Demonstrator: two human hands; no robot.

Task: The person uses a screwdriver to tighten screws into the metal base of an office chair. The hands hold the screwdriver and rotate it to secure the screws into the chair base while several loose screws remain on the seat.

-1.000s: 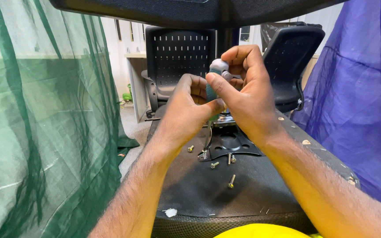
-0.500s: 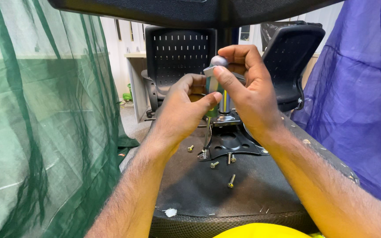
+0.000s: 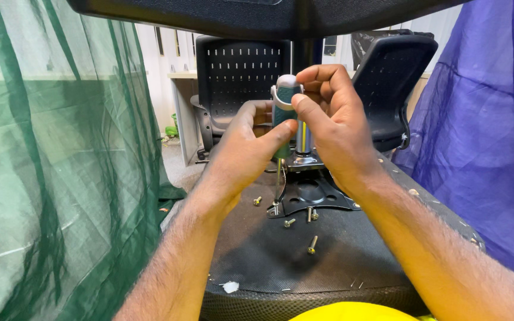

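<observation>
So both hands are wrapping around a screwdriver (image 3: 285, 113) with a teal-and-grey handle, held pretty much upright. The long axis is running straight down from the hands, and the thin metal shaft is dropping to a screw at the near-left corner of the black metal mounting plate (image 3: 316, 193), directly below the left hand (image 3: 246, 151).

The left hand is curling around the lower part of the handle, with its thumb pressing across the front. The right hand (image 3: 331, 128) is sitting higher, its fingers closing over the rounded grey cap and its thumb pinching the side of the handle. So both are gripping, neither is spread. The left one is the nearer to the tip, while the right is sitting on top of the axis.

The plate is sitting on the underside of an upturned black chair seat (image 3: 269, 255), with a chrome gas-lift column (image 3: 302, 139) rising just behind the handle. Loose screws (image 3: 312, 244) are lying on the seat below and toward me from the hands, a few right by the plate edge and one further out.

Green netting (image 3: 49, 178) is hanging off to the left-hand side, purple netting (image 3: 495, 137) to the right, and black office chairs (image 3: 239, 71) are standing beyond the hands.
</observation>
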